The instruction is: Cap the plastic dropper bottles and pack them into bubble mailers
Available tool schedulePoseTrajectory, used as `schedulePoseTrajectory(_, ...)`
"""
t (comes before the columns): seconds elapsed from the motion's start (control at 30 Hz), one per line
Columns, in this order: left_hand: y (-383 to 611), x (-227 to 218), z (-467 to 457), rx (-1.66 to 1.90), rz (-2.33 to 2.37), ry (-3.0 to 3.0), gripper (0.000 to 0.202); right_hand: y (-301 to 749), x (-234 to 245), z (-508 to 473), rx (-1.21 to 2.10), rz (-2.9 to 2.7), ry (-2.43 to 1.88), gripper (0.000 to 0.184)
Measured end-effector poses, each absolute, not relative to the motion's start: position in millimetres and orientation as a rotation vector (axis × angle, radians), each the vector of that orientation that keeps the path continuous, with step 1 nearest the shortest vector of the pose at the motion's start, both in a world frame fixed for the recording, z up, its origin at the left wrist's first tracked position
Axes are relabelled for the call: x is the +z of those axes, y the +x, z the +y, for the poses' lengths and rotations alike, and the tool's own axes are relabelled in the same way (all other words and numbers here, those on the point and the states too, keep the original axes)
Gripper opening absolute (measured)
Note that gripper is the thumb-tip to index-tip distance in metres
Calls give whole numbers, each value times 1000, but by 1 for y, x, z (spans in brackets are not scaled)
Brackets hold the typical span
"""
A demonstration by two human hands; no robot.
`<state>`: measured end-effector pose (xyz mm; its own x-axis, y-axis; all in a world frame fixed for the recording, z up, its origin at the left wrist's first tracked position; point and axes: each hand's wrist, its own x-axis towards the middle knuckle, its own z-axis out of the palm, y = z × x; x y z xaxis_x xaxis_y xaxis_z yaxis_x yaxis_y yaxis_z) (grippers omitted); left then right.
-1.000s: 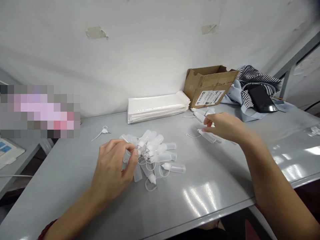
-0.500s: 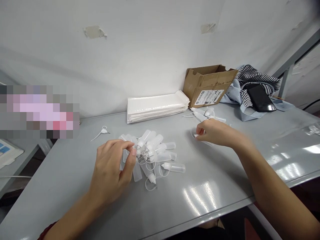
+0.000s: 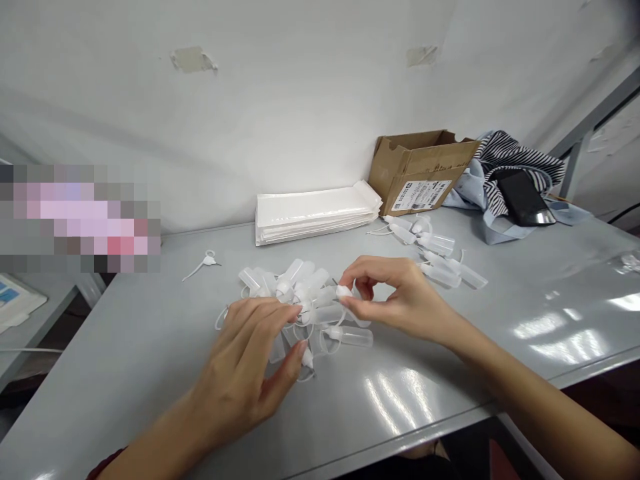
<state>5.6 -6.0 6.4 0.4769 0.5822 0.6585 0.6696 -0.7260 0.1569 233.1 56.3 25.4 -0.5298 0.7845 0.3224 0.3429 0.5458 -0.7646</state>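
A heap of small translucent plastic bottles with white caps and thin loops lies mid-table. My right hand hovers over the heap's right side, thumb and fingers pinched on a small white cap. My left hand rests over the heap's near left side, its fingers stretched out and a little apart, the tips touching the bottles. A second group of bottles lies on the table to the right, apart from both hands.
A stack of white padded envelopes and an open cardboard box stand against the wall. Striped clothing with a black phone lies at the back right. A loose white cap with a loop sits left of the heap.
My right hand has left the right-hand group of bottles and come left to the heap, now pinching a white cap. My left hand's fingers have spread out and slid slightly right.
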Motion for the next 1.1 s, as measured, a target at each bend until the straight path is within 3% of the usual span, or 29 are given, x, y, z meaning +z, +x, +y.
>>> schedulePoseTrajectory(0.2,6,2,-6,-1034,-1101,-2690,31,225,13,49,533,-2267,-759,8)
schedulePoseTrajectory(0.5,9,1,-6,-1104,-1084,-2654,16,221,9,49,367,-2256,-762,5)
schedulePoseTrajectory(1.1,8,3,-5,-1230,-1140,-2537,28,219,15,39,733,-2280,-562,12)
